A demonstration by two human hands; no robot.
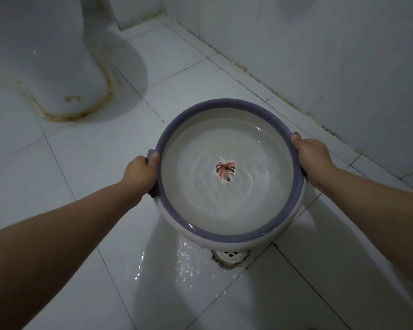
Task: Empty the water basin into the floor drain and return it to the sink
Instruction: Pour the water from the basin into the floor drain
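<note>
From the head camera, a round water basin (229, 210) of glossy plastic is held up over the tiled floor (81, 177), white walls curving under a smooth purple-grey rim. Water fills it, rippling in rings around a pinkish leaf motif (225, 171) on the bottom. The left hand (141, 173) is clamped on the small lug at the basin's left edge, thumb over the rim, fingers curled beneath; the right hand (311, 154) grips the right edge the same way, thumb on top. Just past the basin's near edge, a white perforated floor drain (230, 256) peeks out, its surround chipped and rough. Wet glints scatter over the shiny tiles left of it. Far left, a toilet base (57, 67), smooth ceramic, is ringed with yellowed sealant.
</note>
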